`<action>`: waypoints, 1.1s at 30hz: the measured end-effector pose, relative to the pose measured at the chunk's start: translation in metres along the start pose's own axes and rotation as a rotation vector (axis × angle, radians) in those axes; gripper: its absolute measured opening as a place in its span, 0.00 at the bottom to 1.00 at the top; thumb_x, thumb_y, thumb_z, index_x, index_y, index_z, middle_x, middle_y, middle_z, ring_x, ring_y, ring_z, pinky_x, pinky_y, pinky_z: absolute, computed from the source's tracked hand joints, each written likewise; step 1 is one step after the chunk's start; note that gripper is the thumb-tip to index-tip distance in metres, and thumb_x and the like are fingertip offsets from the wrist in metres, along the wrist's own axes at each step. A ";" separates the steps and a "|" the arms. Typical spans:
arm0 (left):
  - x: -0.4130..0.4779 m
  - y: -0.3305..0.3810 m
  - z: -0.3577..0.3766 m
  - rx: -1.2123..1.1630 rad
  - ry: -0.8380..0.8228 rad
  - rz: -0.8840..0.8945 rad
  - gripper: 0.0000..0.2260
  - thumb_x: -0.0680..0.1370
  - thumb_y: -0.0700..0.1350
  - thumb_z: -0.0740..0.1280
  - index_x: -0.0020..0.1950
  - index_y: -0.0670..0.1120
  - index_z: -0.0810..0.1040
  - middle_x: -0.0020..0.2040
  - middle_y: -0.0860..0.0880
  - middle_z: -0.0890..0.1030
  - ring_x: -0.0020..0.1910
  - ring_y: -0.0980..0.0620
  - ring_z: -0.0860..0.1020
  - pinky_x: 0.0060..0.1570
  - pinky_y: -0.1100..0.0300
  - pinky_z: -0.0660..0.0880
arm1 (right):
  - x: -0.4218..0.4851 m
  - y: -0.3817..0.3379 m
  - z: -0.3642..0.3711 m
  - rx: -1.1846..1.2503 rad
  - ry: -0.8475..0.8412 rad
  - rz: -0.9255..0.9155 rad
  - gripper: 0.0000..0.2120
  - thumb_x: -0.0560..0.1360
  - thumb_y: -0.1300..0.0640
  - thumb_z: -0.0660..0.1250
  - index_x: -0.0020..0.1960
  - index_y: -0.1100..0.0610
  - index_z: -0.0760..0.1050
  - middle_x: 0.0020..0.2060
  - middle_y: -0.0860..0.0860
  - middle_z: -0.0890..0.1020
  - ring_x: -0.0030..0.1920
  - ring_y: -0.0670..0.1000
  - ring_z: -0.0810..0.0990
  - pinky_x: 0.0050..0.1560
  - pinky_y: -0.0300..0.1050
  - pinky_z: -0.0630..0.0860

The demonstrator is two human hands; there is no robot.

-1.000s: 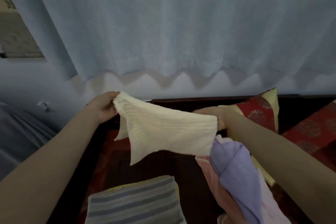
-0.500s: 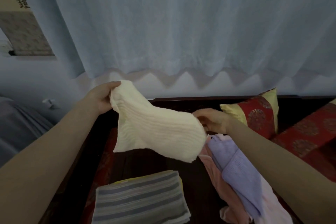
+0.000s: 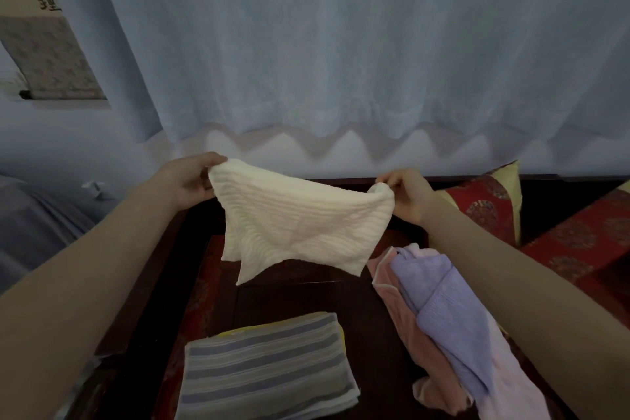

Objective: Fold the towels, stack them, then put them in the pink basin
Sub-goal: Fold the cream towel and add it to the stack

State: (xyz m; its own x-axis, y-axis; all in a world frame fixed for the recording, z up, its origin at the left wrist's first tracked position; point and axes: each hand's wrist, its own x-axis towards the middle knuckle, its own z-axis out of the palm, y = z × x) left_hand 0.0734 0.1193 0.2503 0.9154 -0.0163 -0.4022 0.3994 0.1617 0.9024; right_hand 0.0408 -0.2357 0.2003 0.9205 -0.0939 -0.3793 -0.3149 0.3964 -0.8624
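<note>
You hold one cream towel [image 3: 300, 218] in the air at the middle of the frame, above the dark wooden table [image 3: 300, 300] and clear of it. Its long axis runs left to right, the top edge sagging a little between your hands. The ribs of the weave follow that same line. The lower edge hangs free, with two loose corners pointing down at the lower left of the cloth.

Your left hand [image 3: 191, 181] pinches the upper left corner, thumb on top and fingers curled behind. Your right hand [image 3: 409, 194] pinches the upper right corner, which is bunched in your fingertips.

At the lower centre of the frame one striped towel [image 3: 266, 368] lies folded flat on the table. Its stripes and long axis run left to right, tilted slightly up toward the right. A sliver of yellow [image 3: 341, 334] shows at its upper right edge; whether that is a separate towel you cannot tell.

At the lower right lies an unfolded heap, partly under your right forearm. One purple towel [image 3: 439, 310] sits on top, its length running from upper left to lower right. Salmon-pink cloth [image 3: 399, 303] shows beneath it on the left and paler pink cloth [image 3: 511, 378] on the right; whether those are one piece or two is unclear.

Two red patterned cushions [image 3: 484, 204] sit at the right edge. A pale curtain [image 3: 341, 44] fills the upper frame, with one hanging scroll [image 3: 44, 44] at the upper left.
</note>
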 end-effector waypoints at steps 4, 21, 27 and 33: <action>0.003 -0.001 0.002 0.005 0.142 0.157 0.12 0.74 0.32 0.64 0.44 0.50 0.75 0.42 0.47 0.76 0.38 0.52 0.76 0.25 0.62 0.78 | 0.003 0.001 0.004 -0.252 0.078 -0.063 0.08 0.70 0.70 0.68 0.38 0.58 0.77 0.35 0.54 0.78 0.36 0.50 0.76 0.38 0.44 0.76; -0.103 -0.154 -0.121 0.236 -0.296 0.021 0.27 0.50 0.47 0.85 0.43 0.40 0.80 0.47 0.35 0.83 0.42 0.45 0.83 0.42 0.60 0.81 | -0.138 0.119 -0.070 -0.982 -0.499 -0.262 0.12 0.65 0.59 0.69 0.37 0.40 0.78 0.35 0.43 0.83 0.36 0.45 0.81 0.38 0.39 0.75; -0.105 -0.265 -0.139 0.615 -0.273 -0.376 0.11 0.60 0.38 0.77 0.40 0.40 0.84 0.37 0.43 0.81 0.35 0.51 0.79 0.36 0.61 0.75 | -0.103 0.257 -0.137 -1.129 -0.767 0.585 0.29 0.71 0.47 0.57 0.61 0.69 0.73 0.56 0.53 0.81 0.58 0.43 0.76 0.54 0.19 0.65; -0.038 -0.287 -0.130 0.911 -0.177 -0.504 0.09 0.70 0.32 0.69 0.32 0.42 0.80 0.29 0.48 0.80 0.27 0.53 0.78 0.29 0.65 0.74 | -0.095 0.250 -0.093 -1.406 -0.558 0.180 0.04 0.70 0.58 0.70 0.38 0.57 0.80 0.28 0.42 0.77 0.34 0.30 0.76 0.42 0.27 0.70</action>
State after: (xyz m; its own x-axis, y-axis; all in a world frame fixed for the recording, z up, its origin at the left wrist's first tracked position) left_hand -0.0825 0.2022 -0.0137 0.5981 -0.0311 -0.8008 0.5551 -0.7047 0.4419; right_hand -0.1465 -0.2126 -0.0103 0.7128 0.3327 -0.6174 -0.0902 -0.8295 -0.5511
